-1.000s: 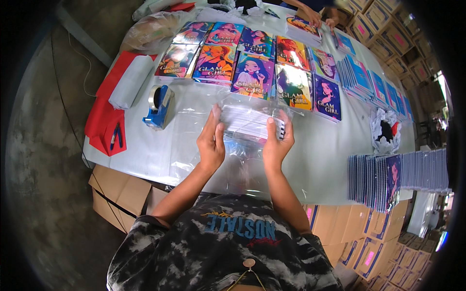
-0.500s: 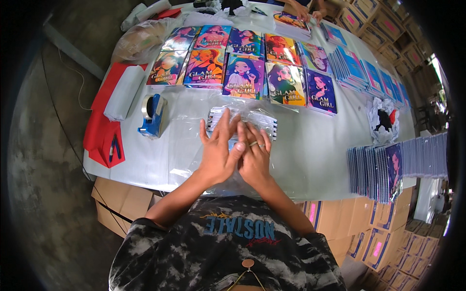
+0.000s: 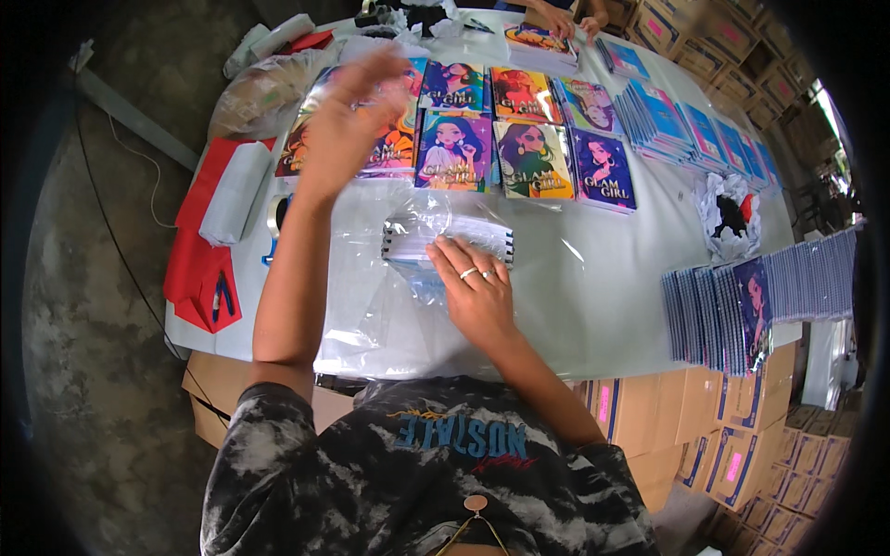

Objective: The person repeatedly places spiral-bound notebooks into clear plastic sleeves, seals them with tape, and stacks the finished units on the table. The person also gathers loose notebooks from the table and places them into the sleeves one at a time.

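A stack of spiral notebooks (image 3: 450, 236) stands before me in the middle of the table, pages toward me, wrapped in clear plastic film (image 3: 408, 283). My right hand (image 3: 477, 283) rests on its near side with the fingers stretched out and flat on the film, gripping nothing. My left hand (image 3: 357, 116) is raised and reaches over the left end of the rows of colourful notebooks (image 3: 454, 148); its fingers are smeared by motion. Below that forearm, a blue tape dispenser (image 3: 271, 250) is mostly hidden.
At the left lie a red sheet (image 3: 190, 287), pens (image 3: 222, 296) and a white roll (image 3: 236, 190). Blue notebooks (image 3: 654, 120), crumpled paper (image 3: 728, 213) and stacked spiral notebooks (image 3: 709, 310) line the right. Another person's hands (image 3: 565, 20) touch a stack at the far edge. Cartons (image 3: 732, 454) stand below.
My left hand has lifted off the wrapped stack and swung forward and left, past the tape dispenser. My right hand has stayed on the stack, now flat against it.
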A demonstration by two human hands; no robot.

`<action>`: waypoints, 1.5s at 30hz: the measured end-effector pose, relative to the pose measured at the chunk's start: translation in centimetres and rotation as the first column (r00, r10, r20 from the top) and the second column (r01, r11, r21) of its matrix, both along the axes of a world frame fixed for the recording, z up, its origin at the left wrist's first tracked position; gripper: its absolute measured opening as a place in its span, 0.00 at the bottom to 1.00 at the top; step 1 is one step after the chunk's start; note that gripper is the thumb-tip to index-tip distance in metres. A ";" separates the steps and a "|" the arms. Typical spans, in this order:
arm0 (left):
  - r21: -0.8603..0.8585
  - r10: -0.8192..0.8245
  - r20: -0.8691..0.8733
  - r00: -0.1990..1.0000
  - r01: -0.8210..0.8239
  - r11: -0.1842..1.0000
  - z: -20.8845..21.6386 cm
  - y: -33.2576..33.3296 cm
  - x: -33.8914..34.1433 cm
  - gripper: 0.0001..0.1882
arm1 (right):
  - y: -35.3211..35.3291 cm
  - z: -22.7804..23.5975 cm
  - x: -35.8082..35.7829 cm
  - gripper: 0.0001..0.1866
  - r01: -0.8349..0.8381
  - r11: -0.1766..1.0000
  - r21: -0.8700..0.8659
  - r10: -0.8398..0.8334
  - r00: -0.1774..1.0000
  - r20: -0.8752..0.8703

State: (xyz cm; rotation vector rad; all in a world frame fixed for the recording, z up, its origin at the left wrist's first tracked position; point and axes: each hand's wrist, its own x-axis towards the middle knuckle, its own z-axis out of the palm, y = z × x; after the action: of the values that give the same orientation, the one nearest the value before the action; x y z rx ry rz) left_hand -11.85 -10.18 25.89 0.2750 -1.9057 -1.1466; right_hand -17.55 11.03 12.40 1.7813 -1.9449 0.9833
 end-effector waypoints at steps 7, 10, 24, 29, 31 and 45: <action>-0.439 0.103 0.353 0.930 0.067 0.896 -10.4 8.1 4.1 0.10 | -1.3 -1.9 0.3 0.21 0.072 0.926 -0.371 0.064 0.938 0.341; -0.620 0.234 0.199 0.952 -0.062 0.782 -13.0 10.9 5.9 0.12 | -1.2 -1.0 0.6 0.14 0.164 0.916 -0.367 0.005 0.909 0.418; 0.513 0.048 0.819 0.572 -0.766 0.388 -18.2 -10.1 26.1 0.20 | -1.0 -2.0 -0.5 0.06 -0.039 0.940 -0.339 0.089 0.987 0.134; 0.704 -0.020 0.585 0.811 -0.496 0.508 -18.8 -9.3 26.2 0.16 | -0.9 -1.9 -0.6 0.08 -0.035 0.951 -0.308 0.073 0.991 0.111; 0.911 0.071 0.070 0.995 -0.093 0.402 -19.6 -6.8 27.8 0.14 | -0.8 -2.2 -0.8 0.08 -0.025 0.950 -0.311 0.053 0.995 0.082; 0.762 0.010 0.209 0.978 -0.170 0.626 -10.1 12.8 7.6 0.19 | -0.7 -2.4 -0.8 0.08 -0.031 0.956 -0.291 0.067 0.991 0.115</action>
State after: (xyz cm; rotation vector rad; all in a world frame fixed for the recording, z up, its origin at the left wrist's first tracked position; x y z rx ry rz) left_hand -4.26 2.64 15.75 0.9771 -1.3929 -1.8898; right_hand -18.35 10.31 9.98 1.6434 -1.7242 1.3485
